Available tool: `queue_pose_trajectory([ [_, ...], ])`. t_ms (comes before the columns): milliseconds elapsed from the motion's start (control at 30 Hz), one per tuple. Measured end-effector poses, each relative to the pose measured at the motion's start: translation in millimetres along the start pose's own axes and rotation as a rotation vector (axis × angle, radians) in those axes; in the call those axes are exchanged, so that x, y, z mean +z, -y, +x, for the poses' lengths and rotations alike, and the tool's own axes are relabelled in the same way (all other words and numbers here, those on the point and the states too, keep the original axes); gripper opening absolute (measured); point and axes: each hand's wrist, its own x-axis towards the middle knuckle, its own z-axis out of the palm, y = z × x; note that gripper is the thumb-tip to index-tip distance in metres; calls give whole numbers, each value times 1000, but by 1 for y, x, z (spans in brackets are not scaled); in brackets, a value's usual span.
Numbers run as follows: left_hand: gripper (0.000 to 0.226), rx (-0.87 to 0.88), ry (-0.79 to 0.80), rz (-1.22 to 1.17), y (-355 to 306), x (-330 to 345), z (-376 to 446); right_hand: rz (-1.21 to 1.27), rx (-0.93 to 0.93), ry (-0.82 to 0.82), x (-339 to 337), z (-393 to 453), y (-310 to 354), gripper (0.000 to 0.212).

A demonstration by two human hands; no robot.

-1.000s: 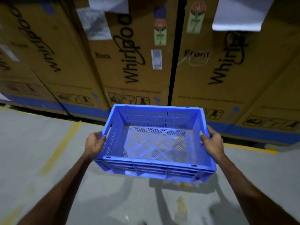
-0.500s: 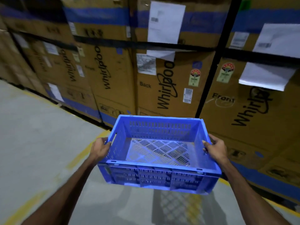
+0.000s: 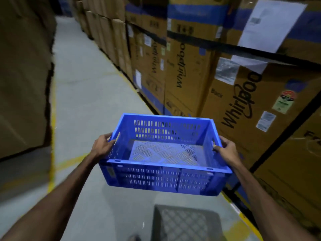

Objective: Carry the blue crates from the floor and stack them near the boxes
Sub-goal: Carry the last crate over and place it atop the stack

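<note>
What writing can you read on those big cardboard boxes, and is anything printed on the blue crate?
"Whirlpool": running up the near cardboard box, last letter hidden by a sticker.
"Back": same box, left of the brand.
"Whirlpool": on the middle box.
"Whirlpool": on the farther box, blurred.
White paper sheet, stickers: too blurred to read.
Blue crate: no readable text.

Both arms outstretched; left hand (image 3: 102,146), right hand (image 3: 225,150) gripping.

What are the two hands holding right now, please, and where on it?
A blue crate, held off the floor: the left hand grips its left side wall, the right hand its right side wall.
</note>
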Motion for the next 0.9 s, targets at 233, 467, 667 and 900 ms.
queue_pose_trajectory([
  [233,29,-206,-293,-42,55,-73,-116,14,-157,275,100,4,51,49],
  [467,38,-408,-503,-101,148,-142,-247,9,-278,552,217,-45,102,40],
  [667,52,-601,-685,-110,193,-179,-379,51,-328,793,306,-120,128,46],
  [900,49,-765,-893,-142,234,-196,-561,64,-381,1046,384,-259,152,46],
])
